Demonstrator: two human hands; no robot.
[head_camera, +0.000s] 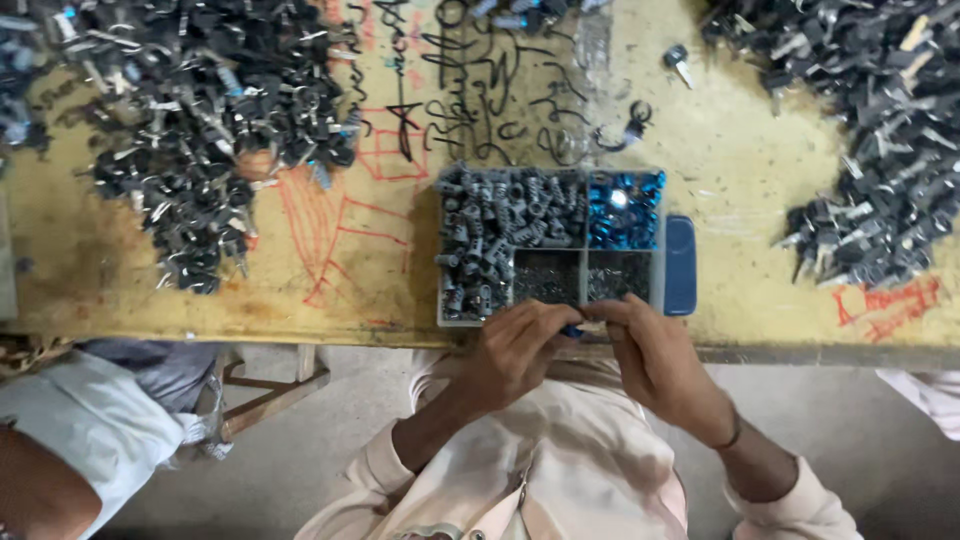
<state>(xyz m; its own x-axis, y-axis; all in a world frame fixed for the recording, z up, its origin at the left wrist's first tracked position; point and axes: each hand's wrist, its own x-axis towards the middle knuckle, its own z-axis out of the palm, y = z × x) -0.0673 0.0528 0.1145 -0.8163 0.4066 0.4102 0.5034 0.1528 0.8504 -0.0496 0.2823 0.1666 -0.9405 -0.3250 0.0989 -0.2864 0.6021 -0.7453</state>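
Observation:
My left hand (515, 350) and my right hand (650, 355) meet at the table's near edge, fingertips together around a small blue part (572, 331) that is mostly hidden. Just beyond them lies a clear compartment box (674, 262). Its large left section holds several grey plastic pieces (490, 230), its far right section blue pieces (622, 208), and its two near sections small dark bits (545, 278). A thin band circles my right wrist.
Heaps of dark grey and metal parts lie at the table's far left (200, 120) and far right (880, 150). The yellow tabletop (350, 280) carries red and black scribbles. Another person's light-clothed knee (90, 420) and a wooden stool (270, 385) are at lower left.

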